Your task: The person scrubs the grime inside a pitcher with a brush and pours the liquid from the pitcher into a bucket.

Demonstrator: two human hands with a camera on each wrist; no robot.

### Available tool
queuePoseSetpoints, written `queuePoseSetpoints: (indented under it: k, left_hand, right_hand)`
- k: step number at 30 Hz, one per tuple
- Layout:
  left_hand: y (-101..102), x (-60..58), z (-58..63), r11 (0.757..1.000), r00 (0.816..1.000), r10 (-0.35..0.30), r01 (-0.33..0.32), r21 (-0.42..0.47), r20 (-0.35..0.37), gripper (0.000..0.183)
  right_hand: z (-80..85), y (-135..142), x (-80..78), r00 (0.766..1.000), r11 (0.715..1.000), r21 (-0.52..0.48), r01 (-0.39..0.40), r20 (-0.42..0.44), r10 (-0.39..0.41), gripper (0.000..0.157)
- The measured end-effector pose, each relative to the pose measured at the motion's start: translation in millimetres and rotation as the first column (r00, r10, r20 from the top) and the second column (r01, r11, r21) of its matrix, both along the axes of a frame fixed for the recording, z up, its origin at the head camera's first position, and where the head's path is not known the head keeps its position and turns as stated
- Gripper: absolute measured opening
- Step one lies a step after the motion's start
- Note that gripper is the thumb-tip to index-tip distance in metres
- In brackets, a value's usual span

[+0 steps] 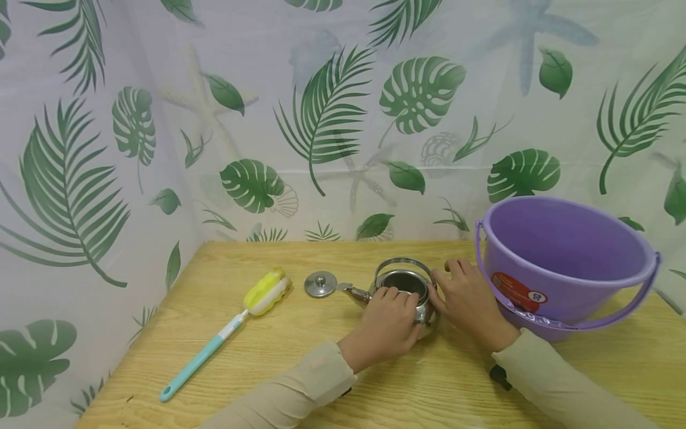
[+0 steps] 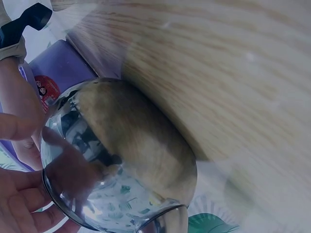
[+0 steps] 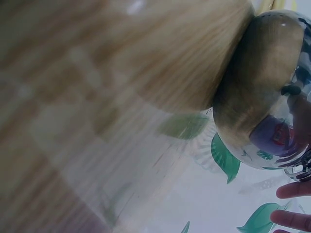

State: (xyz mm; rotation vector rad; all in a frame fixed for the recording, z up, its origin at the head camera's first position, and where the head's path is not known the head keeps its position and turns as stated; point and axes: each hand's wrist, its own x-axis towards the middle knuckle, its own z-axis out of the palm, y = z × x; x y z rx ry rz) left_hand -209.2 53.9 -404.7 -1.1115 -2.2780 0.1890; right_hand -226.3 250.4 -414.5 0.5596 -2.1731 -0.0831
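Note:
A shiny steel teapot stands on the wooden table, its spout pointing left and its hoop handle raised. My left hand reaches over the near side, fingers bent at the rim of the mouth; they hide part of the opening. In the left wrist view, these fingers lie along the rim. My right hand holds the teapot's right side by the handle's base, thumb against the body. Two fingers extend past the body in the right wrist view. Left of the spout lies the round steel lid.
A purple bucket stands close behind and right of my right hand, its handle hanging down in front. On the left lies a sponge brush with a yellow-and-white head and turquoise handle. A leaf-printed curtain hangs behind the table.

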Motion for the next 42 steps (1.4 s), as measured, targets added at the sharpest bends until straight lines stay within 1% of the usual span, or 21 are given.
queuePoseSetpoints:
  k: [5,12,19,27,33,42]
  left_hand:
    - [1.9,0.5,1.5,1.0,1.0,0.015,-0.015,0.013,-0.007,0.03]
    - [5.1,-3.5,2.2,0.999,0.996,0.014,-0.01,0.047,-0.086,0.021]
    - [4.3,-5.7,3.9,0.999,0.998,0.012,-0.008,0.052,-0.069,0.008]
    - [3.9,-6.2,7.7,0.999,0.996,-0.01,0.014,0.049,-0.09,0.007]
    - [4.1,-5.7,8.3,0.999,0.996,-0.003,0.008,0.052,-0.09,0.006]
    - [5.4,-5.5,8.2,0.997,0.994,-0.023,0.031,0.073,-0.111,0.008]
  right_hand:
    - [0.4,-0.5,-0.3,1.0,1.0,-0.001,0.006,0.006,-0.006,0.025]
    - [1.4,-1.5,-0.9,1.0,1.0,-0.004,0.006,0.014,-0.006,0.026]
    - [1.5,-1.7,-1.4,1.0,1.0,-0.01,0.003,0.014,-0.003,0.026]
    - [-0.4,-1.1,-1.9,1.0,1.0,-0.004,0.0,0.005,0.0,0.029]
    - [-0.7,-2.0,-0.7,1.0,1.0,-0.008,-0.003,0.006,0.003,0.023]
    - [0.9,-1.9,1.0,1.0,1.0,0.007,0.012,0.004,-0.012,0.02]
